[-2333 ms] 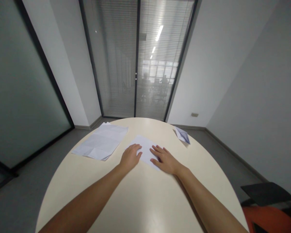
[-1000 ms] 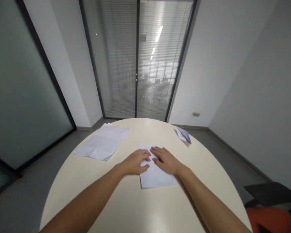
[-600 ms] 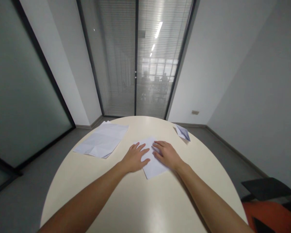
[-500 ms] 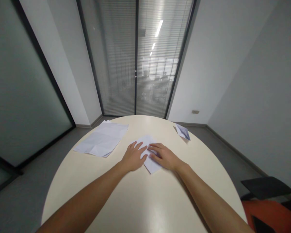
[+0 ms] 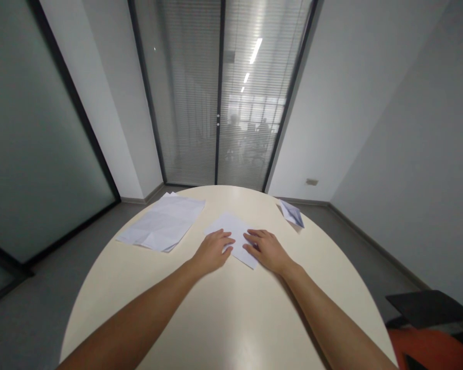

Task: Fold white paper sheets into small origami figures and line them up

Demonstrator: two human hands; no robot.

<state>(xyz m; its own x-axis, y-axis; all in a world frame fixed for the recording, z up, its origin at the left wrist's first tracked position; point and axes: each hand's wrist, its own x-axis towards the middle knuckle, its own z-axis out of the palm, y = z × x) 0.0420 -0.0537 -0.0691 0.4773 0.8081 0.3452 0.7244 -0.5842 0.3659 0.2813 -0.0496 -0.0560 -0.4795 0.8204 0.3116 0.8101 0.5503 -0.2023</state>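
Observation:
A white sheet of paper, which looks folded, lies at an angle on the round cream table. My left hand rests on its left side, fingers apart and pointing to the right. On the right edge of the same sheet lies my right hand, its fingers spread and reaching left. A strip of paper shows between the two hands. Parts of the sheet are hidden beneath the palms and fingers.
A loose stack of white paper sheets lies at the table's left. Toward the right far edge sits a folded paper piece, raised off the table. An orange and black chair stands at the lower right. Behind the table is a glass partition with blinds.
The paper has been turned on the table, from straight toward me a second ago to slanted now. My hands have shifted with it and moved slightly apart.

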